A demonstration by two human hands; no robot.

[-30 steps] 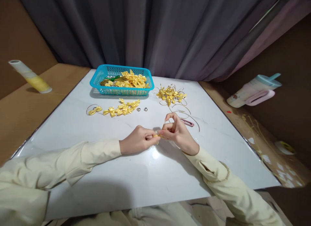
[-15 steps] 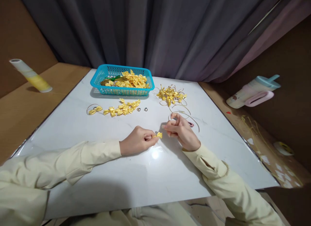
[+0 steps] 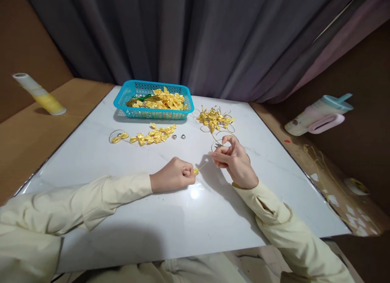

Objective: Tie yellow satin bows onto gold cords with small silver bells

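My left hand is closed in a pinch on a small yellow bow, which pokes out at the fingertips just above the white table. A thin cord runs from the bow up toward my right hand. The thumb and index finger of my right hand are pressed together near the cord's far end; whether they grip it is too small to tell. Beyond the hands lie a row of yellow bows and two small silver bells.
A blue basket of yellow bows stands at the back. Right of it lies a pile of bows with cord loops. A tumbler stands at the right, a yellow-wrapped roll at the left. A bow with a loop lies left.
My right hand has moved right and slightly up, away from my left. More cord now shows between them, and the bow sits closer to my left fingers.
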